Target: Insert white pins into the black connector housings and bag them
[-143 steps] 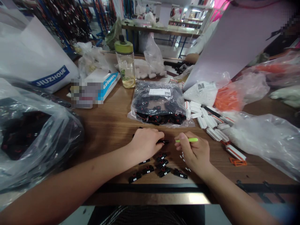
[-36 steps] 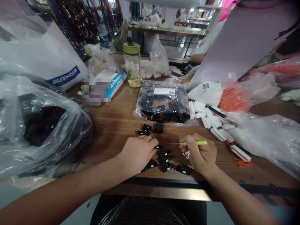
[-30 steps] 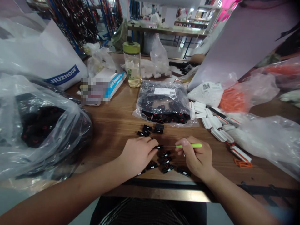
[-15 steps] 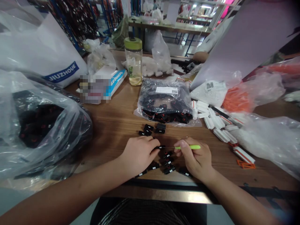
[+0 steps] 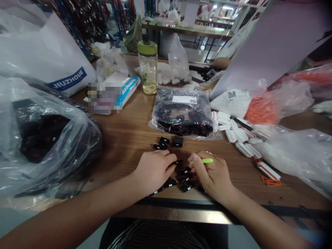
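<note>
My left hand (image 5: 153, 171) rests on the wooden table (image 5: 121, 138), its fingertips on a small black plastic connector (image 5: 177, 162). My right hand (image 5: 210, 177) grips a thin pick with a green handle (image 5: 204, 160), and its metal tip is hidden behind my fingers. Between and below my hands lies a cluster of black connectors (image 5: 185, 179), partly covered by my right hand. A second small group of black connectors (image 5: 168, 142) sits just beyond my hands. My hands nearly touch.
A sealed clear bag of black connectors (image 5: 181, 116) lies beyond my hands. An open plastic bag of black parts (image 5: 46, 138) fills the left. White pieces with orange stripes (image 5: 241, 138), a bag of orange parts (image 5: 260, 110) and a drink bottle (image 5: 147, 67) stand around.
My right hand has moved left, closer to my left hand, carrying the green pick with it. It now covers some connectors. My left hand has stayed nearly still.
</note>
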Available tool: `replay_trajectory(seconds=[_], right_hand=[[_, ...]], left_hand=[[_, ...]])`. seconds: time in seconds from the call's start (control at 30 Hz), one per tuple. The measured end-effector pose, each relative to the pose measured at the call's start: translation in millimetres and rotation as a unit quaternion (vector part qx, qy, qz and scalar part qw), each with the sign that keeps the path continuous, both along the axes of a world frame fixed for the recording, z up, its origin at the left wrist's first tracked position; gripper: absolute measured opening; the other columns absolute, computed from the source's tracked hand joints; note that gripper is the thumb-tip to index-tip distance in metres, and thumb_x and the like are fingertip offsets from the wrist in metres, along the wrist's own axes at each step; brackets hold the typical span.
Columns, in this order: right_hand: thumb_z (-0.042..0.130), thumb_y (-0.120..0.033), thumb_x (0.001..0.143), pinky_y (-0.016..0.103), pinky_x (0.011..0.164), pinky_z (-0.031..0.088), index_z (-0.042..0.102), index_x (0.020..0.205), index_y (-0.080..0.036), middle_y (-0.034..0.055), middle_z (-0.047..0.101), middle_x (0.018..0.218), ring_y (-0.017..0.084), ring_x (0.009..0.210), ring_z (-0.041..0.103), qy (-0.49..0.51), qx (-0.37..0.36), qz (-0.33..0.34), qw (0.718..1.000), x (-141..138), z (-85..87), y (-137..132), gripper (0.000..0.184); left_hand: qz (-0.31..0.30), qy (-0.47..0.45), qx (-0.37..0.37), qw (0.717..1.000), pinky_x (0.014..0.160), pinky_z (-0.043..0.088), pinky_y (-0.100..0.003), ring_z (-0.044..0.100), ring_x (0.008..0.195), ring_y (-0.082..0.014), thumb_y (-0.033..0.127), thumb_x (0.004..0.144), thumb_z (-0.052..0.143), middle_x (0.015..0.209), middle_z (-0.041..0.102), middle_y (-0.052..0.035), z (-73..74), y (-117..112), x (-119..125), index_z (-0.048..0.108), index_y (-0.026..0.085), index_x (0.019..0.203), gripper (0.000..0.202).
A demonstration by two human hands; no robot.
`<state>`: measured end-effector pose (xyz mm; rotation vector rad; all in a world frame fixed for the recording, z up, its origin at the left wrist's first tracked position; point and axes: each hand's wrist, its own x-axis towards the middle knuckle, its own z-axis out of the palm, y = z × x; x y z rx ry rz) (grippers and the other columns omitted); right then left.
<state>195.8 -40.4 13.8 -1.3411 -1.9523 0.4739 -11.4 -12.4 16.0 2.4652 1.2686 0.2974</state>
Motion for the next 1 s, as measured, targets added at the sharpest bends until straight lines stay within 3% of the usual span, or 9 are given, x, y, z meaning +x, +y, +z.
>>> replay_trajectory(seconds=[0.27,0.73,1.0], right_hand=[[0.05,-0.02,0.097,0.023,0.059,0.049,0.067,0.083,-0.021,-0.0037,0.067,0.063,0.01,0.054,0.065,0.058,0.039,-0.033,0.997,4.9,-4.2,-5.0,0.022],[0.05,-0.023,0.097,0.024,0.057,0.05,0.067,0.083,-0.021,-0.0029,0.069,0.065,0.011,0.053,0.066,0.041,0.023,-0.026,0.999,3.5,-9.2,-3.3,0.022],[0.049,-0.018,0.097,0.024,0.058,0.049,0.065,0.084,-0.021,-0.003,0.067,0.062,0.012,0.055,0.065,0.024,0.068,-0.009,0.997,2.9,-2.7,-4.3,0.021]], left_hand=[[0.003,-0.006,-0.002,1.0,0.07,0.051,-0.031,0.069,0.081,-0.0204,0.027,0.092,0.063,0.085,0.071,0.0,-0.3,-0.3,0.4,0.07,0.023,0.091,0.008],[0.006,-0.004,0.002,1.0,0.068,0.052,-0.031,0.069,0.079,-0.0201,0.027,0.091,0.063,0.084,0.071,-0.0002,-0.6,-0.4,1.0,0.071,0.023,0.09,0.009],[0.003,-0.004,-0.008,1.0,0.07,0.053,-0.035,0.07,0.082,-0.0224,0.027,0.091,0.063,0.085,0.071,0.0001,-0.9,0.4,0.3,0.07,0.023,0.091,0.008]])
